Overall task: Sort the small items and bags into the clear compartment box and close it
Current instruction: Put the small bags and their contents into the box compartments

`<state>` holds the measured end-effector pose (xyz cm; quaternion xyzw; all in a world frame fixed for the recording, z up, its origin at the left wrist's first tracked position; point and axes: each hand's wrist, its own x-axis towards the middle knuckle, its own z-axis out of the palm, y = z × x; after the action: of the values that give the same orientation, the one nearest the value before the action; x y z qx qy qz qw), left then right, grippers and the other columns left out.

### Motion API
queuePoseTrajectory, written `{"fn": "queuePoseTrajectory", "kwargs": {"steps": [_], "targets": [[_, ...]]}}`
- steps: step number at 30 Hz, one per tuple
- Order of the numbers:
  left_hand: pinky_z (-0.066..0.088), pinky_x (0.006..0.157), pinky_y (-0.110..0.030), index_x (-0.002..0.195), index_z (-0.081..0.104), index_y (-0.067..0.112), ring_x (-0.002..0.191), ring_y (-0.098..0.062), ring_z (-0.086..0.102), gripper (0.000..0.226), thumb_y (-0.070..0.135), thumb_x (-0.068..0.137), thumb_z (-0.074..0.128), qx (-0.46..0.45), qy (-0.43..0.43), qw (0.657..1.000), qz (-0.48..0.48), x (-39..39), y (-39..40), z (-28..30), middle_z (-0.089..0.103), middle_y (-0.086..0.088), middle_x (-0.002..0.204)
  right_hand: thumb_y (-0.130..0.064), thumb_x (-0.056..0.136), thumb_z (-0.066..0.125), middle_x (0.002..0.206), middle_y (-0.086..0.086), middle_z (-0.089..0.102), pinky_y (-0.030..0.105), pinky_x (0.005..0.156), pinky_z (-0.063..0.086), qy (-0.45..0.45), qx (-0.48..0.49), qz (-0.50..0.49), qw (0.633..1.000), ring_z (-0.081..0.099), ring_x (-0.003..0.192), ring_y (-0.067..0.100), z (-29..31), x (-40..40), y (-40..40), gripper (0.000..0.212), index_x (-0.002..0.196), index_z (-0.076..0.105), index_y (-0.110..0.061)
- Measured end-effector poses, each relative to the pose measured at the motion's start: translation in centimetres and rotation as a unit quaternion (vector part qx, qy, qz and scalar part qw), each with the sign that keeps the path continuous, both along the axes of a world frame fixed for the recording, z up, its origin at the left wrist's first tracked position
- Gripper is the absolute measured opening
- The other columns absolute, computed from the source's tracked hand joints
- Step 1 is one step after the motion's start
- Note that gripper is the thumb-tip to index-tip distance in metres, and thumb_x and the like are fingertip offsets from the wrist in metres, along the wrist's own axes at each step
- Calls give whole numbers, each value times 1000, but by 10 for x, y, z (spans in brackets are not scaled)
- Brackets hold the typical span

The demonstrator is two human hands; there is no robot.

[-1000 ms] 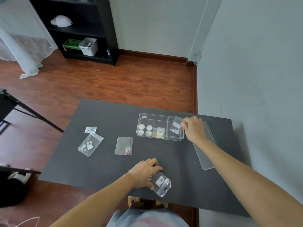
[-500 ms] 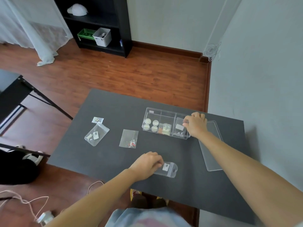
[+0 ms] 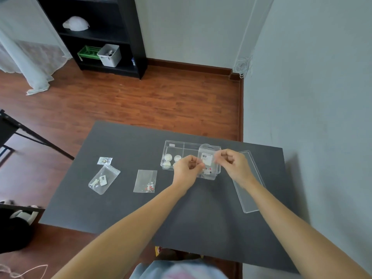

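A small clear bag (image 3: 207, 158) with a white label is held upright over the right end of the clear compartment box (image 3: 182, 147). The left hand (image 3: 186, 171) pinches its left edge; the right hand (image 3: 233, 165) pinches its right edge, remaining fingers curled. Both forearms extend forward above the dark table (image 3: 124, 198). The lid (image 3: 249, 190) lies flat just right of the box.

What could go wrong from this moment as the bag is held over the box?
Both hands, left hand and right hand, pinch the small clear bag above the compartment box. If it opens, beads might scatter across compartments. The lid lies near the right forearm and could get nudged.
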<state>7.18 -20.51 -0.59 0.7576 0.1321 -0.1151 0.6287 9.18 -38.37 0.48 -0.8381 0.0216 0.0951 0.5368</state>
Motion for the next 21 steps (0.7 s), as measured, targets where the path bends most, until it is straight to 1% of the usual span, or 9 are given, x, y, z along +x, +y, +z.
{"fn": "queuePoseTrajectory", "kwargs": {"steps": [3, 4, 6, 8, 10, 13, 15, 18, 21], "targets": [[46, 67, -18, 79, 64, 22, 65, -1, 61, 11, 18, 83, 72, 30, -18, 999, -24, 12, -12, 1, 68, 10, 74, -21, 81, 74, 76, -5, 75, 26, 75, 54, -23, -37, -37, 998, 71, 73, 11, 1, 5, -5, 1, 80, 74, -21], [45, 71, -20, 82, 64, 22, 72, -3, 61, 9, 20, 83, 72, 72, -32, 996, -36, 15, -14, -1, 68, 9, 79, -20, 80, 75, 73, -6, 74, 25, 73, 53, -29, -50, -61, 997, 70, 71, 11, 1, 7, -6, 2, 79, 74, -20], [41, 88, -27, 100, 63, 22, 101, -11, 58, 19, 29, 84, 70, 221, -68, 971, -64, 18, -14, -8, 65, 6, 107, -20, 80, 74, 69, -7, 72, 20, 69, 49, -45, -76, -111, 990, 67, 67, 9, 0, 12, -8, 3, 77, 74, -17], [31, 105, -39, 122, 54, 25, 129, -20, 39, 40, 35, 86, 66, 358, -87, 926, -84, 16, -8, -17, 46, 0, 138, -19, 81, 73, 65, -10, 68, 17, 66, 44, -58, -96, -145, 983, 63, 63, 3, -3, 16, -7, 5, 76, 74, -16], [17, 116, -48, 140, 37, 24, 146, -27, 14, 55, 41, 91, 57, 415, -70, 900, -112, 13, 0, -27, 20, -8, 157, -17, 81, 71, 63, -8, 67, 18, 65, 43, -61, -118, -152, 979, 60, 61, 4, -6, 20, -3, 8, 74, 72, -14], [2, 119, -52, 152, 12, 19, 150, -28, -10, 69, 51, 97, 38, 443, -32, 882, -156, 8, 7, -40, -7, -8, 163, -14, 81, 70, 68, 3, 72, 28, 71, 47, -47, -136, -134, 980, 64, 68, 20, -16, 25, 6, 10, 74, 71, -6], [-2, 119, -52, 153, -1, 15, 150, -27, -13, 75, 53, 98, 31, 445, -23, 879, -169, 7, 9, -45, -11, -6, 163, -15, 82, 69, 71, 6, 72, 33, 77, 48, -30, -153, -118, 981, 63, 76, 28, -26, 28, 13, 13, 74, 70, -5], [-6, 119, -51, 152, -11, 11, 150, -25, -13, 78, 54, 98, 26, 446, -16, 877, -179, 7, 9, -49, -14, -6, 162, -20, 85, 66, 78, 8, 69, 31, 73, 37, 2, -200, -105, 974, 53, 91, 31, -41, 31, 20, 19, 73, 68, -6], [-8, 118, -50, 151, -14, 10, 150, -24, -14, 79, 55, 98, 23, 448, -15, 875, -184, 8, 10, -51, -16, -6, 162, -25, 86, 65, 85, 13, 63, 35, 78, 44, -1, -290, -85, 953, 47, 93, 32, -49, 30, 22, 23, 73, 69, -7]]}}
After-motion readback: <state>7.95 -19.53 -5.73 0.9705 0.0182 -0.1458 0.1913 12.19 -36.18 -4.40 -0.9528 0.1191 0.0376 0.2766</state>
